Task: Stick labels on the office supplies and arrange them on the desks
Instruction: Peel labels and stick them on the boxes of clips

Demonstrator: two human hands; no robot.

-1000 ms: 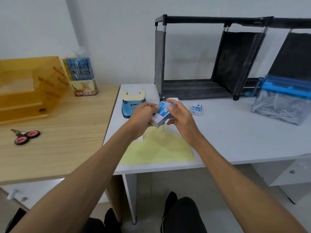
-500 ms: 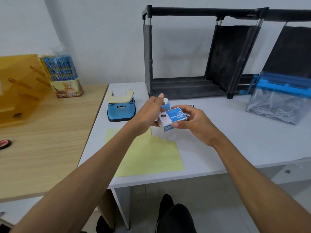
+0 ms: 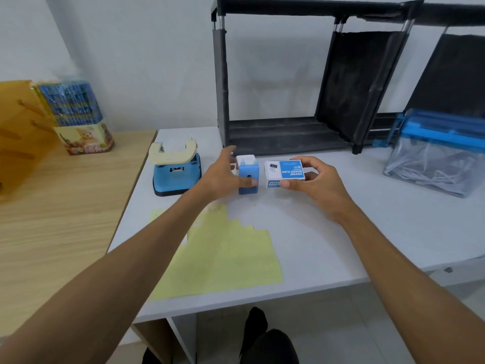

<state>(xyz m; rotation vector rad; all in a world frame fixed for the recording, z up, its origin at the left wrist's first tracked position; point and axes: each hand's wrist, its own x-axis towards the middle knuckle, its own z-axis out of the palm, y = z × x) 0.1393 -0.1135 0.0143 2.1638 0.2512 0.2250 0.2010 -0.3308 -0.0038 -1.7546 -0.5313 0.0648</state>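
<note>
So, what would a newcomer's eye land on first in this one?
The two hands mid-desk: the right hand holds a blue-and-white binder clip box over the white desk, and the left hand rests its thumb on a small blue object beside it. Next comes the yellow sheet near the front edge, then the black rack against the wall.

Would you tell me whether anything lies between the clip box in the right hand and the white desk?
Nothing visible does. The right hand holds the box over bare desk; the blue gadget the left hand touches stands beside it, to the left.
</note>
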